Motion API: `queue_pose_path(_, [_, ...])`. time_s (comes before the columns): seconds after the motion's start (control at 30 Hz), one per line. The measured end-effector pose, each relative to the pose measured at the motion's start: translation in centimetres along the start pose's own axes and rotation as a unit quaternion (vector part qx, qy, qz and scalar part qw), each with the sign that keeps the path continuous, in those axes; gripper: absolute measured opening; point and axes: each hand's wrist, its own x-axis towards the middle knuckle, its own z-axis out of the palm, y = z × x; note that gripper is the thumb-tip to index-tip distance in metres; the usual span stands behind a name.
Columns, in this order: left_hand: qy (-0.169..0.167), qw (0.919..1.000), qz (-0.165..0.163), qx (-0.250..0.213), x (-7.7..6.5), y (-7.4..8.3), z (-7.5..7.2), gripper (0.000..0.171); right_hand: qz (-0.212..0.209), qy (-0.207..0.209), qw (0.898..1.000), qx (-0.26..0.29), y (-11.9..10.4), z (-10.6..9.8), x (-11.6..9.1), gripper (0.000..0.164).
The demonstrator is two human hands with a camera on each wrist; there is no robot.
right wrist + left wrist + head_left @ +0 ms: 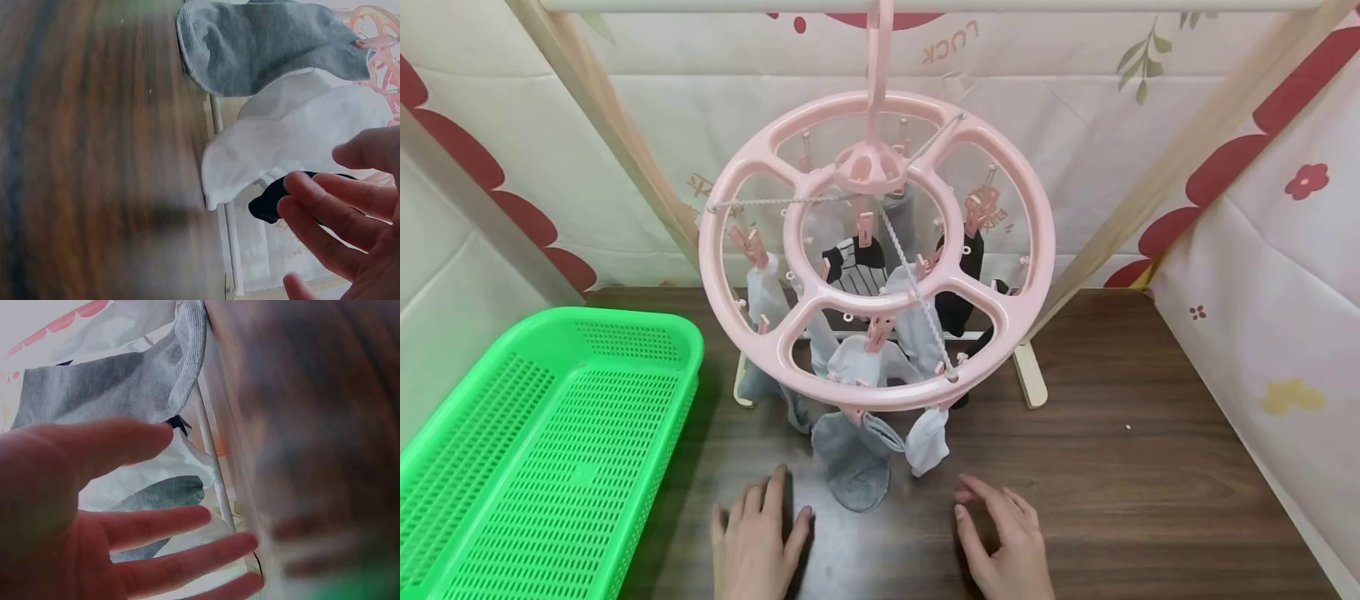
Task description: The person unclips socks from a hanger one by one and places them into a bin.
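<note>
A round pink clip hanger [1037,225] hangs from a bar, with several socks pegged to it. At its near side hang a grey sock [853,467] and a white sock [927,442], between and beyond my hands. My left hand [756,533] is low over the table, left of the grey sock, fingers extended and thumb apart, holding nothing. To the right, my right hand [1006,537] has loosely bent fingers and holds nothing. In the right wrist view the white sock [269,144] and a black sock [267,201] appear beyond its fingers.
A green plastic basket [688,367] stands on the left of the brown wooden table [1150,483]. Wooden legs [1097,242] of the rack rise on both sides of the hanger, with a white foot [1030,379] at right. Printed cloth [1052,108] surrounds the table.
</note>
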Motion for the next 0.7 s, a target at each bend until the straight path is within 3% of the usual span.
queue_pose_path(0.17, [0.012, 0.9998, 0.004, -0.017, -0.1, 0.2, 0.0, 0.033, -0.005, 0.001, 1.000, 0.019, 0.0, 0.0, 0.0, 0.029])
queue_pose_path(0.37, [0.033, 0.9980, 0.007, -0.053, 0.0, 0.6, -0.1, 0.016, -0.026, 0.021, 0.999, 0.005, -0.4, 0.3, 0.3, 0.028])
queue_pose_path(0.53, [0.062, 0.9947, 0.036, -0.074, 0.1, 1.0, 0.0, 0.016, -0.062, 0.004, 0.998, 0.031, -1.2, 0.4, 0.5, 0.013])
queue_pose_path(0.6, [0.086, 0.9905, 0.059, -0.089, 0.2, 1.0, 0.0, 0.019, -0.087, -0.011, 0.995, 0.040, -1.4, 0.3, 0.6, 0.023])
queue_pose_path(0.7, [0.124, 0.9714, 0.104, -0.174, 0.6, 0.8, -0.6, 0.023, -0.131, -0.036, 0.990, 0.033, -1.3, -0.3, 1.0, 0.028])
